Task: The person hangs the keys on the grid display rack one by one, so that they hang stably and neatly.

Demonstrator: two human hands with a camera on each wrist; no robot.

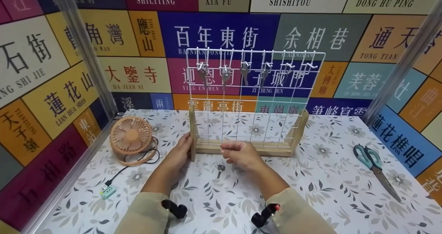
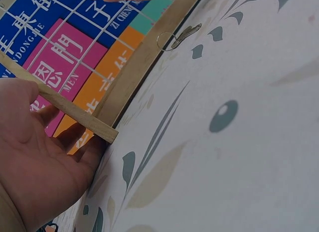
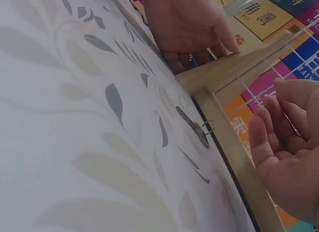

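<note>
A white wire grid rack stands upright on a wooden base. My left hand grips its left wooden post, thumb on one side and fingers behind. In front of the base, a silver key with a thin ring lies on the patterned tabletop. Above that key, my right hand hovers with loosely curled fingers; I see nothing between them. Several keys hang from the white hooks along the upper grid.
To the left sits an orange fan with a black cable, and a small mint-green block lies near its plug. Scissors with teal handles lie at the right. Signboard-patterned panels enclose the back and sides.
</note>
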